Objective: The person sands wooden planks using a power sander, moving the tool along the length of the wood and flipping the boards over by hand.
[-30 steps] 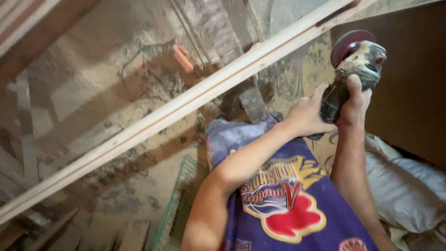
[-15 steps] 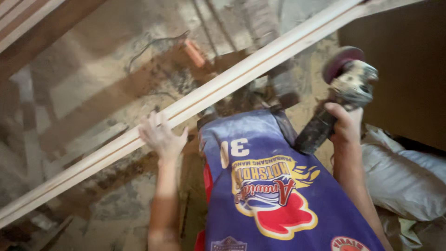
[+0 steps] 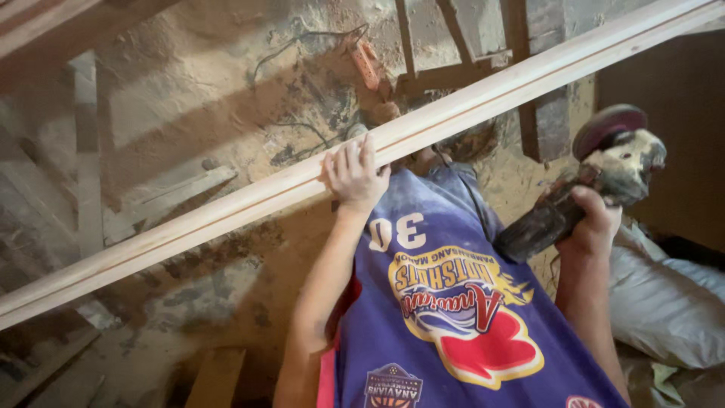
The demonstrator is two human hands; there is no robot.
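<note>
The person is resting the left hand (image 3: 353, 175) on a long, pale wooden moulding strip (image 3: 226, 208), fingers spread flat over its upper edge and not curled round it. That strip is running clear across the view, from about eight o'clock at the lower left up to two o'clock at the upper right, passing just above the person's chest.

Over at three o'clock the right hand (image 3: 593, 224) is wrapping tightly around the dark, dust-caked body of an angle grinder (image 3: 585, 189). The grinder is pointing up and to the right, with its reddish sanding disc (image 3: 608, 127) sitting at the top end, well apart from the strip and not touching it.

The person is wearing a purple sleeveless jersey (image 3: 453, 302) with a red and yellow emblem, filling the view toward six o'clock. A white sack (image 3: 664, 302) is lying just beside the right forearm, toward four o'clock. Behind the strip, the sawdust-covered floor (image 3: 211, 98) is showing loose timber offcuts (image 3: 162, 198) around nine o'clock and a thin cable (image 3: 302, 41) trailing near twelve o'clock.
</note>
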